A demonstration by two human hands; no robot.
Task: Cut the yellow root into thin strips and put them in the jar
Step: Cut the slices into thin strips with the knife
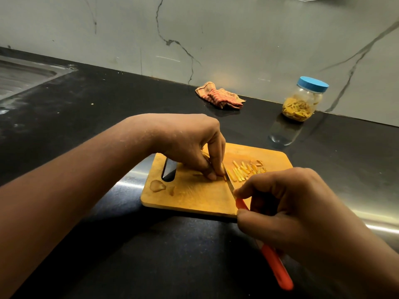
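I see my left hand (190, 143) arched over the cutting board (194, 195), its fingers (212, 175) curled down and pinching the yellow root (225, 177) against the wood. The root sits right under those fingertips and is almost wholly hidden. Only a sliver of yellow shows at their right edge, touching the blade.

My right hand (287, 203) grips the knife (230, 182). Its fingers (254, 188) wrap the orange handle (277, 267), with the forefinger reaching up to where the blade begins. The blade runs from those fingers up and left to the left fingertips, its edge down on the board just beside them.

The cut strips (241, 169) lie in a loose row on the board just right of the blade, between the two sets of fingers and slightly beyond the right ones. A few peel scraps (157, 186) lie on the board's near left corner, below the left wrist and apart from the fingers.

The jar (302, 102) stands on the black counter (97, 117), well beyond the right fingers by the marble wall. Its blue lid (313, 84) is on and yellow pieces fill its lower part. A crumpled cloth (220, 97) lies beyond the left fingers, near the wall. A steel sink (26, 72) is far out to the left.
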